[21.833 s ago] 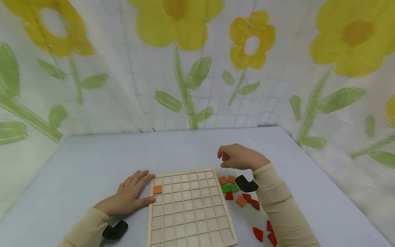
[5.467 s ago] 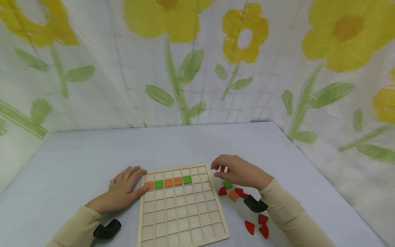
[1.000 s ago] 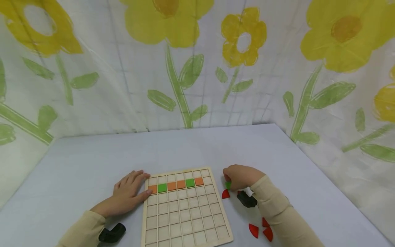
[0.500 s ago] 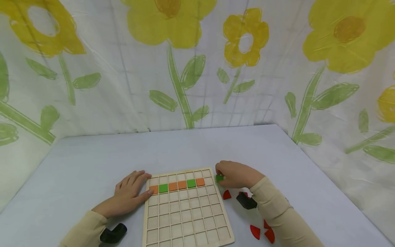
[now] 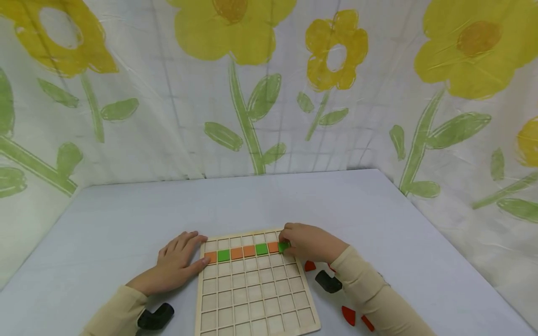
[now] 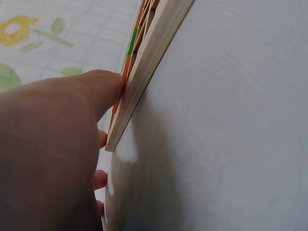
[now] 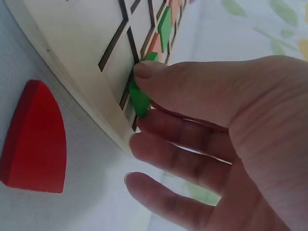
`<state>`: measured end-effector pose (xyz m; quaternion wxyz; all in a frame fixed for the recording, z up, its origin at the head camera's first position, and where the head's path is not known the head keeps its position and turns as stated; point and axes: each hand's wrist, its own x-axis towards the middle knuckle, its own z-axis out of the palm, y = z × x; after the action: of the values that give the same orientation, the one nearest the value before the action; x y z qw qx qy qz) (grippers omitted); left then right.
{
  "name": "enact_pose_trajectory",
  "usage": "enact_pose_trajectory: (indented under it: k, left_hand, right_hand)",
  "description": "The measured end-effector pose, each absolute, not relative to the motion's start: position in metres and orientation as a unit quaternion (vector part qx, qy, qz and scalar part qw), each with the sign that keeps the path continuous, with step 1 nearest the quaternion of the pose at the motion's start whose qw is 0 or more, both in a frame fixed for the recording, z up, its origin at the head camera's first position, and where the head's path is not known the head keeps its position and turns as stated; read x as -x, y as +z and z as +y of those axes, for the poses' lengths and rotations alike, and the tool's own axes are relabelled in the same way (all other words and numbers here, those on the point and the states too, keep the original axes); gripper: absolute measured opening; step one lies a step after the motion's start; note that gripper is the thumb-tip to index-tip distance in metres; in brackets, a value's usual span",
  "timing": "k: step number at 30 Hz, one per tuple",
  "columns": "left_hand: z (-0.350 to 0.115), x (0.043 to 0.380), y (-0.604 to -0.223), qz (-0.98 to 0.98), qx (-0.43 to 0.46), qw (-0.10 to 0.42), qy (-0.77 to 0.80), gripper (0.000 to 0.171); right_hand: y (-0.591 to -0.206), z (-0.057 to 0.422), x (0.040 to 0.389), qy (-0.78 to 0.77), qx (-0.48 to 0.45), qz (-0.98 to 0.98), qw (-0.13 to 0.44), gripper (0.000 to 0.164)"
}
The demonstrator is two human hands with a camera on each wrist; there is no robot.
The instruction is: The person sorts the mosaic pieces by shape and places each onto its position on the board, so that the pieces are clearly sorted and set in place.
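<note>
A wooden grid board [image 5: 252,294] lies on the table with a row of orange and green square tiles in its second row from the far side. My left hand [image 5: 174,266] rests at the board's left edge, fingers spread, its thumb touching the leftmost orange tile [image 6: 126,70]. At the row's right end, my right hand [image 5: 313,242] pinches a green tile [image 7: 139,98] between thumb and index finger. That tile looks tilted over the last cell in the right wrist view, beside an orange tile [image 5: 273,247]. The other right fingers extend past the board's edge.
Red quarter-circle pieces [image 5: 348,315] lie right of the board, some partly hidden by the right forearm. One red piece [image 7: 36,144] is close to the board's edge. Black wrist mounts [image 5: 155,317] sit on both arms. A flowered curtain [image 5: 260,93] hangs behind the table.
Earlier one orange tile lay on the board; several orange and green tiles now form a row. My right hand picked the green tile off the table and carried it left. My left hand stayed put.
</note>
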<state>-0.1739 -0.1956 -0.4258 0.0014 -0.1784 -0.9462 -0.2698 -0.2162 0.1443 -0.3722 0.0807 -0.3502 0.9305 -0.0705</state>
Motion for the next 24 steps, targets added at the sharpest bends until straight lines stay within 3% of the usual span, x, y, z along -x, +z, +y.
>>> enact_pose_trajectory:
  k: [12,24]
  left_hand:
    - [-0.194,0.175,-0.429,-0.947,0.179,-0.002,-0.267,0.051]
    - [-0.195,0.175,-0.423,-0.946,0.180,-0.005,-0.268,0.051]
  right_hand:
    - [-0.377,0.149,0.220,-0.066,0.362,0.928,0.058,0.015]
    - [-0.375,0.153,0.226,-0.100,0.340,0.931,0.090,0.024]
